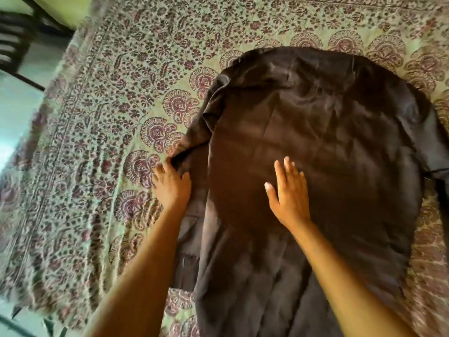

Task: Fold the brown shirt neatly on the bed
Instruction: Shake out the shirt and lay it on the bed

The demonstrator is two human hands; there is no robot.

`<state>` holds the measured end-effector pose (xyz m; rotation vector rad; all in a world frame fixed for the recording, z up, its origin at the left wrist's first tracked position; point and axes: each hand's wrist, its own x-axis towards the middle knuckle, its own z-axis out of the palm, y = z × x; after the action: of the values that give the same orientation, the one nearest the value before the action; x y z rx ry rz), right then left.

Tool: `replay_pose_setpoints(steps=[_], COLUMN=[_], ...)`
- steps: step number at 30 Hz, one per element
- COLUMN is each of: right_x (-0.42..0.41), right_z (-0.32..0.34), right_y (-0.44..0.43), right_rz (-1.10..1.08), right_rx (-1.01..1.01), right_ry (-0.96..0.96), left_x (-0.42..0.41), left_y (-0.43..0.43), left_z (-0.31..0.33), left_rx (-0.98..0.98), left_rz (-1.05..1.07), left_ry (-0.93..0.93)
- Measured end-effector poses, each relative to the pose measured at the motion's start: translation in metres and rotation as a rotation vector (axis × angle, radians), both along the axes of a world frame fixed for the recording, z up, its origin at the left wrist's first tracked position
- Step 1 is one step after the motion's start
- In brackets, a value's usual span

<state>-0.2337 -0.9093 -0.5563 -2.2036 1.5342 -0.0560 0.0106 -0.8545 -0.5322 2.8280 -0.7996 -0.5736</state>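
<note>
The brown shirt (pixel 315 132) lies spread out on the bed, filling the middle and right of the head view. A crumpled fold runs down its left side. My left hand (pixel 171 187) is at the shirt's left edge, fingers curled round a bunched bit of the fabric near the fold. My right hand (pixel 289 193) lies flat on the middle of the shirt with straight fingers pressing on the cloth. The lower part of the shirt runs down between my forearms to the bottom of the frame.
A patterned bedspread (pixel 109 113) in pale green with purple floral prints covers the bed. The bed's left edge runs diagonally at the far left, with pale floor (pixel 17 113) and a dark piece of furniture (pixel 14 40) beyond it.
</note>
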Motion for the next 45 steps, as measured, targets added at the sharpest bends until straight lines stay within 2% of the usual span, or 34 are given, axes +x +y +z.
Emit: replay_pose_setpoints(steps=[2,4,6,8,10,12,15,18,20,23,24,26,29,31,33,35,37,40,42,45], right_x=[0.030,0.054,0.074,0.085,0.093,0.099,0.107,0.121,0.129,0.135,0.136,0.137,0.134,0.128,0.117,0.100,0.074,0.028,-0.003,-0.040], right_z=[0.000,-0.001,-0.001,-0.003,-0.007,-0.009,-0.010,-0.009,-0.011,-0.014,-0.014,-0.013,-0.009,-0.004,0.004,0.011,0.014,0.009,0.008,0.007], right_y=[0.017,0.030,0.040,0.045,0.048,0.051,0.056,0.062,0.063,0.061,0.059,0.056,0.052,0.052,0.057,0.074,0.103,0.151,0.182,0.220], right_rz=[0.103,0.152,0.191,0.218,0.206,0.162,0.084,0.012,0.011,0.010,0.011,0.020,0.016,-0.017,-0.079,-0.123,-0.116,-0.049,-0.028,-0.005], right_rx=[-0.001,0.022,0.042,0.080,0.109,0.097,0.101,0.142,0.201,0.265,0.283,0.325,0.367,0.310,0.255,0.270,0.280,0.234,0.254,0.241], right_ry=[-0.024,-0.023,0.015,0.080,0.143,0.175,0.176,0.212,0.308,0.409,0.420,0.432,0.377,0.221,0.015,-0.085,-0.088,-0.064,-0.031,-0.005], left_x=[0.008,0.017,0.036,0.068,0.114,0.158,0.175,0.153,0.138,0.134,0.140,0.158,0.179,0.169,0.141,0.102,0.059,0.010,-0.021,-0.059], left_y=[0.024,0.035,0.035,0.032,0.032,0.029,0.028,0.041,0.053,0.058,0.058,0.057,0.061,0.065,0.071,0.082,0.099,0.129,0.152,0.178], left_z=[-0.008,-0.014,-0.007,0.006,0.020,0.024,0.019,0.010,-0.001,-0.005,-0.004,0.004,0.008,0.008,0.012,0.020,0.023,0.013,0.008,0.008], left_rx=[0.015,-0.055,-0.052,-0.073,-0.187,-0.295,-0.136,0.052,0.019,-0.214,-0.259,-0.273,-0.107,-0.027,-0.069,-0.138,-0.140,-0.050,-0.012,-0.056], left_rz=[-0.004,-0.022,-0.084,-0.053,0.075,0.079,-0.108,-0.046,-0.047,-0.039,-0.021,0.012,-0.179,-0.340,-0.396,-0.476,-0.576,-0.565,-0.487,-0.240], left_ry=[0.097,0.174,0.100,-0.037,-0.134,-0.151,-0.072,0.072,0.164,0.275,0.235,0.035,-0.218,-0.238,-0.226,-0.219,-0.124,0.160,0.373,0.657])
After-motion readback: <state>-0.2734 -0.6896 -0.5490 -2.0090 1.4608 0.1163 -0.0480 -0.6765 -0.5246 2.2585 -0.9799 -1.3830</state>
